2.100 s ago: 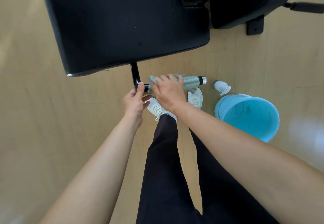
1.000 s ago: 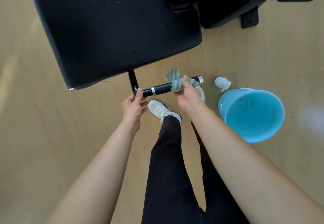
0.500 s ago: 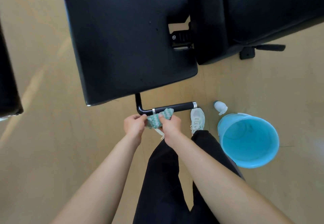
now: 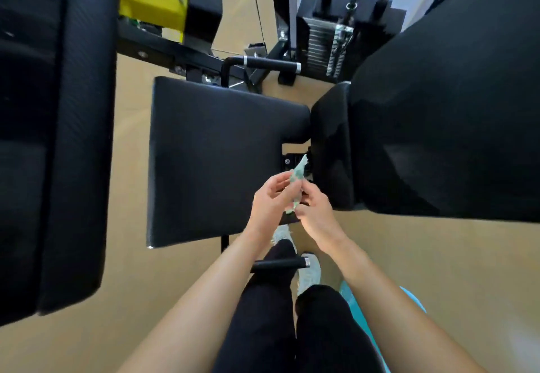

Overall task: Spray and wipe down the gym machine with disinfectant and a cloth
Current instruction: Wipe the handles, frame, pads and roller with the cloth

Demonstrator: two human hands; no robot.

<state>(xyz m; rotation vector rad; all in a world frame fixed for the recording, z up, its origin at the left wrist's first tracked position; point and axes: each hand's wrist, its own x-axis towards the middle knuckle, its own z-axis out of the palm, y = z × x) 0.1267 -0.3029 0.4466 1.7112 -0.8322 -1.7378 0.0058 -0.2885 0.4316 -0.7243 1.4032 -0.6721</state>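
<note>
Both hands meet in front of the chest, over the right edge of the black seat (image 4: 219, 162), and share the cloth (image 4: 298, 174). The cloth is a small green-and-white rag, crumpled into a narrow upright strip. Its top corner pokes up towards the gap between the seat and the big black back pad (image 4: 438, 124) on the right.

The left hand (image 4: 268, 200) has its palm turned inward, and its curled fingers (image 4: 280, 181) and thumb pinch the cloth from the left side. The right hand (image 4: 315, 214) sits just beside and slightly lower, its fingers (image 4: 309, 194) bent and pinching the bottom part of the cloth. The two hands are almost touching. The cloth is held in the air, and I cannot tell whether it touches any pad.

A second long black pad (image 4: 52, 138) fills the left of the view, well apart from the seat. Below the seat's near edge a short black handle (image 4: 280, 264) with a silver end cap juts to the right, crossing in front of the dark trousers (image 4: 263, 314). White shoes (image 4: 309, 273) stand on the tan floor (image 4: 181, 285) under it. A matching handle (image 4: 271, 64) sits beyond the seat's far edge. Behind it are the black frame, a yellow part (image 4: 152, 4) at top left, and the weight stack (image 4: 324, 48) with its guide rods at top centre. A turquoise bucket (image 4: 350, 302) shows on the floor to the right of the legs, mostly hidden by the right forearm.
</note>
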